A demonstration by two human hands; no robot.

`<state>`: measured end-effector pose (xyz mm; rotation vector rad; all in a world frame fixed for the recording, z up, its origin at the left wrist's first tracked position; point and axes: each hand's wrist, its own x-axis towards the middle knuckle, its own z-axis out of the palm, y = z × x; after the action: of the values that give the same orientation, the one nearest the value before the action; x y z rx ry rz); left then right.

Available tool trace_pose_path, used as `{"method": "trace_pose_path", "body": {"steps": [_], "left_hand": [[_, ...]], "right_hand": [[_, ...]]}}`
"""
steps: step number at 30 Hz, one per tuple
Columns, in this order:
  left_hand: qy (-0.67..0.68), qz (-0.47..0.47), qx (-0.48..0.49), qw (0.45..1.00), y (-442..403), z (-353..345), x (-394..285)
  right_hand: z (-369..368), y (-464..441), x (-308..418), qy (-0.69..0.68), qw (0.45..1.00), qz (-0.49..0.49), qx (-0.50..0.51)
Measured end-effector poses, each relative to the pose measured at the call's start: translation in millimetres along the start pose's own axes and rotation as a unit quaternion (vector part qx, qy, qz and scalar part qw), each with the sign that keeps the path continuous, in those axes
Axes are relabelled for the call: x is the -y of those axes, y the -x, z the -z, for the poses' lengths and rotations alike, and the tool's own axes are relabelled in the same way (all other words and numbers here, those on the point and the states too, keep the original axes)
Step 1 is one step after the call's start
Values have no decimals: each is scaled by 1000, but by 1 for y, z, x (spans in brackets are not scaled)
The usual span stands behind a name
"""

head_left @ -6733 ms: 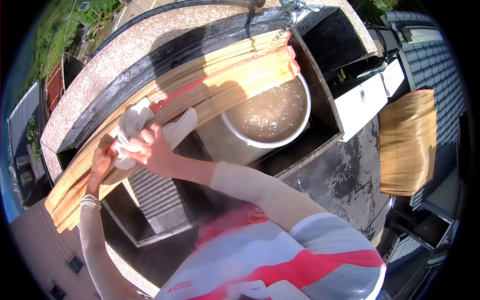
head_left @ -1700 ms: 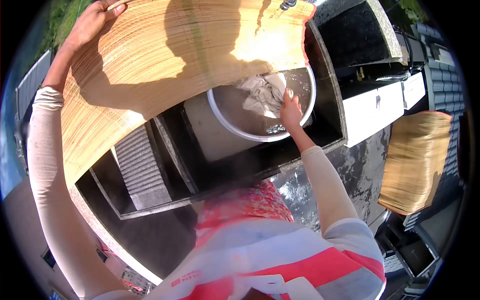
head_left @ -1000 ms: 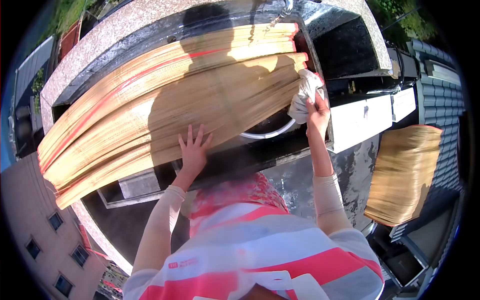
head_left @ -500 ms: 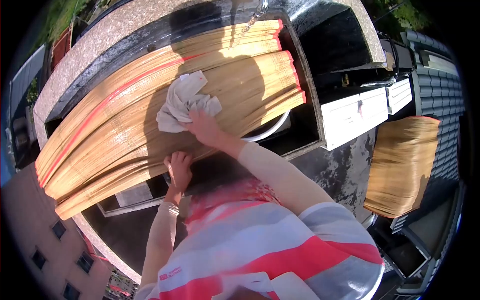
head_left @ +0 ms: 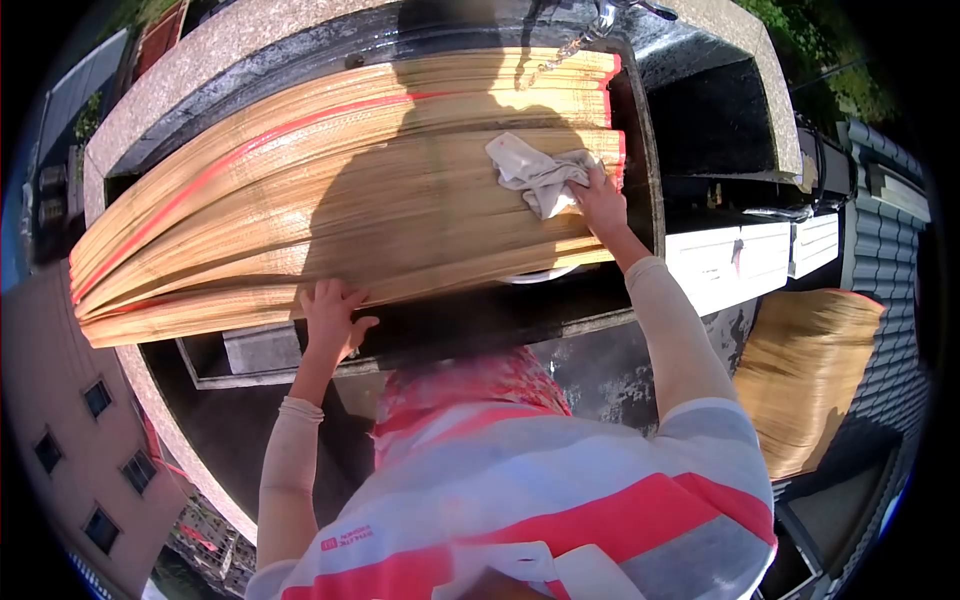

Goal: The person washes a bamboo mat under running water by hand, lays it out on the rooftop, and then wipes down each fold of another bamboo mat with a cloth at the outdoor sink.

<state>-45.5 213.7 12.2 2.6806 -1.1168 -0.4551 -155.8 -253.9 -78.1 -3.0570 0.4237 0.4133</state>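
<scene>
A folded straw mat (head_left: 440, 215) with red edging and a red stripe lies across a stone sink (head_left: 655, 190). My right hand (head_left: 603, 208) is closed on a pale, crumpled cloth (head_left: 540, 175), which rests on the mat close to its red-edged right end. At the mat's near edge, my left hand (head_left: 333, 315) lies with its fingers on the straw and its thumb spread to the side. The shadow of my head and body falls over the middle of the mat. Under the mat, part of a white basin rim (head_left: 545, 275) shows.
A tap (head_left: 605, 18) pours water at the far side of the sink. To the right are white panels (head_left: 725, 262) and a second straw mat (head_left: 810, 375) beside grey roof tiles (head_left: 885, 280). A grey block (head_left: 262, 350) sits below the mat at left.
My right hand has moved the cloth right, from the mat's middle toward its red-edged end. My left hand has shifted slightly left in view, its thumb now spread. The mat's near-left corner sits higher in view.
</scene>
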Motion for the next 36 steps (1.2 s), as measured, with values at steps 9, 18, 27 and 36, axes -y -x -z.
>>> {"method": "trace_pose_path", "body": {"steps": [9,18,27,36], "left_hand": [[-86,114,-171,975,-105,8,69],[6,-3,-186,983,-72,8,72],[103,-111,-67,986,34,-9,49],[173,-90,-72,978,25,2,45]], "right_hand": [[-10,-39,143,-247,951,-182,-36],[105,-47,272,-474,831,130,-262],[66,-29,386,-242,905,332,-114],[7,-51,199,-62,990,98,-84]]}}
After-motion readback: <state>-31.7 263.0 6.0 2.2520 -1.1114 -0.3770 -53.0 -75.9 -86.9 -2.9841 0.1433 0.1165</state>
